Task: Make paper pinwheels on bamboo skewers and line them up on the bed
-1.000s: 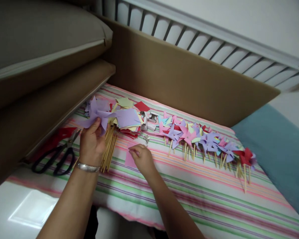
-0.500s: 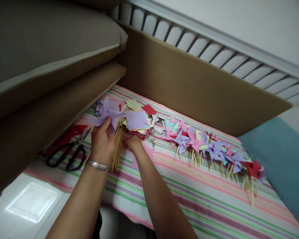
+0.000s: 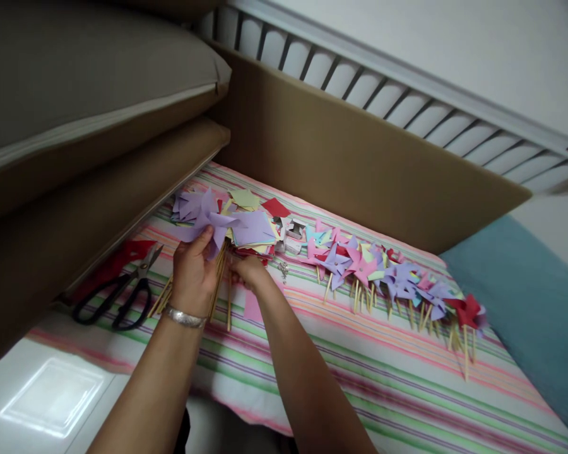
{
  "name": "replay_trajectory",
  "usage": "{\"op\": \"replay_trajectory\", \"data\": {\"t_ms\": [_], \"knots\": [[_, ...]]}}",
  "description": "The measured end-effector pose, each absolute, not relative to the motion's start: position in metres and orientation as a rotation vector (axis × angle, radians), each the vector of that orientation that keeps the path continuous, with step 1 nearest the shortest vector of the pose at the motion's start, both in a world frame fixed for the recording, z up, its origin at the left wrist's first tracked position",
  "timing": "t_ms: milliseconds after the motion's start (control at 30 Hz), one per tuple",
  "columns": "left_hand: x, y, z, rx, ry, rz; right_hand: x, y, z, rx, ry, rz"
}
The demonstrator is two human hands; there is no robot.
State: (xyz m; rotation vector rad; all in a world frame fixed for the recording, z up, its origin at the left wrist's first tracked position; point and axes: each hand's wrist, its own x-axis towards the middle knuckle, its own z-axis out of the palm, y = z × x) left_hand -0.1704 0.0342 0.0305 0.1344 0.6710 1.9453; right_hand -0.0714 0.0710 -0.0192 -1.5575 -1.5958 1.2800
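Note:
A purple paper pinwheel (image 3: 212,219) is pinched between the thumb and fingers of my left hand (image 3: 194,272), its folded blades spread above the hand. My right hand (image 3: 248,272) is closed on a thin wooden stick (image 3: 229,306) that stands apart from the bundle; the fingertips are partly turned from view. Behind and beside my left hand lies a bundle of wooden sticks (image 3: 219,277). Stacked paper squares (image 3: 253,230), purple on top, sit just beyond my right hand. A pink paper square (image 3: 253,308) lies under the right wrist.
Black-handled scissors (image 3: 118,293) lie at the left beside red material (image 3: 123,258). A row of finished pinwheels (image 3: 360,268) runs to the right on the striped cloth (image 3: 383,378). Small metal pieces (image 3: 284,270) lie near the right hand. Brown cushions (image 3: 123,164) overhang the left.
My right hand has drawn one stick away from the bundle. My left hand still holds the purple pinwheel, and the view has shifted slightly.

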Motion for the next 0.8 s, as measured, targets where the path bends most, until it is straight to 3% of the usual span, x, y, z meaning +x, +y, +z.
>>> {"op": "replay_trajectory", "data": {"t_ms": [267, 567, 800], "knots": [[-0.136, 0.020, 0.040, 0.651, 0.647, 1.535, 0.044, 0.004, 0.034, -1.355, -1.188, 1.423], [-0.083, 0.009, 0.039, 1.255, 0.608, 0.941, 0.099, -0.021, 0.030, -1.150, -1.063, 1.275], [-0.047, 0.008, 0.043, 1.543, 0.679, 1.007, 0.115, -0.020, 0.040, -1.121, -1.012, 1.361]]}}
